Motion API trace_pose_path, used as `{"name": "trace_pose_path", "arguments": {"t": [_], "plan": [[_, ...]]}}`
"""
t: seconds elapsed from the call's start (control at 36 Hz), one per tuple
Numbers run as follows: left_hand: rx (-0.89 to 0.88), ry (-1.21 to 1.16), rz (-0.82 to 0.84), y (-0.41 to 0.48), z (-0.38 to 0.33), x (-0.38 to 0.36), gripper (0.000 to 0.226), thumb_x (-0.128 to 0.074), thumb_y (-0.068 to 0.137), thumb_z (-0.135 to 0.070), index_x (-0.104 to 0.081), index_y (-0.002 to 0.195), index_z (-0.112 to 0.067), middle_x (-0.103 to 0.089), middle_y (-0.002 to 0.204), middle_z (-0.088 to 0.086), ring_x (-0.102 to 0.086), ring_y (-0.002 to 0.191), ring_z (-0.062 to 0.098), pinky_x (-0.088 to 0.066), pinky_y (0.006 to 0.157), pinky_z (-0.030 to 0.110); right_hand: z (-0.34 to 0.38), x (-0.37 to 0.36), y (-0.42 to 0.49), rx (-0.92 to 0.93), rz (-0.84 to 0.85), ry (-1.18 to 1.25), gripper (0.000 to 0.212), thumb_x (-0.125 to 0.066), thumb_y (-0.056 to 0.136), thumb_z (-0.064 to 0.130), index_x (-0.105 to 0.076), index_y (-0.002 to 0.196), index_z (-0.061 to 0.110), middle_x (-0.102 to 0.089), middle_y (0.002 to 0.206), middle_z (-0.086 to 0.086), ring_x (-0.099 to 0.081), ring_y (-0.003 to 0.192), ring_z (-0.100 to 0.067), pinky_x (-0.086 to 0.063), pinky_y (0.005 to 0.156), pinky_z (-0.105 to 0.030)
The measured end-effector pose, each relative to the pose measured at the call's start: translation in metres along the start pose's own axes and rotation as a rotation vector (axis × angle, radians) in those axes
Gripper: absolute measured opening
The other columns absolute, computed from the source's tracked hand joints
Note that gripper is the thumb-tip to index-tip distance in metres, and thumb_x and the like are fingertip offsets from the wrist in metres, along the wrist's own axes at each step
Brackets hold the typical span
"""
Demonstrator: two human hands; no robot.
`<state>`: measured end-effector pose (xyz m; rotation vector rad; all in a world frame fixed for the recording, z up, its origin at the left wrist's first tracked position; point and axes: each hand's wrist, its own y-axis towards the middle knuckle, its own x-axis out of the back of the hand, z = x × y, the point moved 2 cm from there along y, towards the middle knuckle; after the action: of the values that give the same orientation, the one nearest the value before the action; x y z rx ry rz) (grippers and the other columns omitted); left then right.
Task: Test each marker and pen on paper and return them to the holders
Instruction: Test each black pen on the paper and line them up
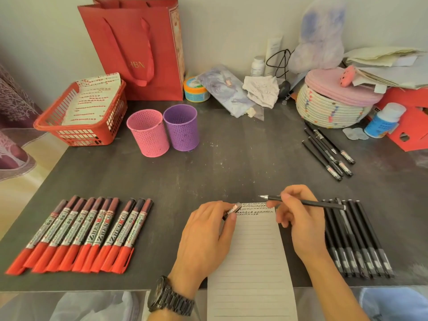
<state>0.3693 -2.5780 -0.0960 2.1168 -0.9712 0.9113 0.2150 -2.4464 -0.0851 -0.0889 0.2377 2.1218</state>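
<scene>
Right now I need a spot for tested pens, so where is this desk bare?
The widest bare stretch of dark grey tabletop lies between the pink perforated cup, purple perforated cup and lined paper sheet. A narrower patch separates the loose black pens from the neat black pen row. Around the white woven basket it is crowded.

Pen cap (pixel 234 208) partly inside left hand (pixel 206 232)

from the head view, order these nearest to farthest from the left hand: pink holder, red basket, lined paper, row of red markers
1. lined paper, at the left hand fingertips, just to its right
2. red markers, row on its left
3. pink holder, farther back on the table
4. red basket, back left corner
</scene>
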Motion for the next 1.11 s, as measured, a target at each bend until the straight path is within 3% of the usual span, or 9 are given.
{"name": "trace_pose_path", "arguments": {"t": [0.11, 0.33, 0.47, 0.61, 0.81, 1.11], "plan": [[-0.011, 0.022, 0.002, -0.0003, 0.0027, -0.0013, 0.031, -0.034, 0.103, -0.051, -0.057, 0.117, -0.037, -0.058, 0.117, -0.027, -0.045, 0.116, -0.008, -0.03, 0.098, 0.014, 0.0015, 0.0006, -0.0007, 0.034, 0.029, -0.073, 0.016, -0.061, 0.098, 0.002, -0.062, 0.083, 0.008, -0.073, 0.069, -0.015, -0.053, 0.047, -0.014, -0.041, 0.044, -0.02], [-0.014, 0.022, -0.031, -0.0001, 0.0047, -0.003, 0.027, -0.04, 0.101, -0.053, -0.06, 0.114, -0.04, -0.059, 0.113, -0.029, -0.046, 0.113, -0.009, -0.032, 0.096, 0.013, 0.0052, 0.0022, -0.0007, 0.03, 0.053, -0.089, 0.01, -0.073, 0.091, 0.013, -0.072, 0.081, 0.014, -0.072, 0.067, -0.012, -0.055, 0.051, -0.015, -0.043, 0.048, -0.021], [-0.005, 0.01, -0.055, -0.0001, 0.005, -0.0028, 0.025, -0.043, 0.1, -0.053, -0.061, 0.112, -0.04, -0.06, 0.11, -0.029, -0.047, 0.11, -0.009, -0.035, 0.094, 0.014, 0.0045, 0.0024, -0.0009, -0.014, 0.09, 0.047, 0.018, -0.058, 0.088, 0.013, -0.076, 0.082, 0.015, -0.071, 0.067, -0.017, -0.055, 0.051, -0.014, -0.039, 0.047, -0.018], [0.006, 0.015, -0.046, 0.0003, 0.0038, -0.0012, 0.03, -0.04, 0.099, -0.057, -0.062, 0.112, -0.041, -0.061, 0.109, -0.029, -0.048, 0.11, -0.008, -0.033, 0.093, 0.013, 0.0033, 0.0027, -0.0004, -0.025, 0.09, 0.057, 0.018, -0.056, 0.082, 0.009, -0.071, 0.076, 0.016, -0.07, 0.062, -0.016, -0.054, 0.048, -0.015, -0.039, 0.046, -0.019], [0.015, 0.012, -0.014, 0.0006, 0.0032, 0.0002, 0.031, -0.044, 0.098, -0.055, -0.064, 0.114, -0.038, -0.062, 0.111, -0.026, -0.049, 0.111, -0.006, -0.034, 0.095, 0.017, 0.0033, 0.002, -0.0011, -0.026, 0.108, 0.059, 0.008, -0.056, 0.081, 0.007, -0.061, 0.08, 0.001, -0.068, 0.059, -0.017, -0.056, 0.047, -0.013, -0.039, 0.046, -0.018], [0.021, -0.016, -0.023, -0.0006, 0.0027, 0.0014, 0.029, -0.05, 0.094, -0.058, -0.065, 0.111, -0.039, -0.063, 0.107, -0.027, -0.049, 0.107, -0.008, -0.033, 0.092, 0.015, 0.0024, 0.0002, -0.0017, -0.008, 0.189, -0.036, 0.015, -0.06, 0.082, 0.007, -0.069, 0.074, 0.017, -0.068, 0.061, -0.017, -0.063, 0.053, -0.01, -0.043, 0.051, -0.016]]}}
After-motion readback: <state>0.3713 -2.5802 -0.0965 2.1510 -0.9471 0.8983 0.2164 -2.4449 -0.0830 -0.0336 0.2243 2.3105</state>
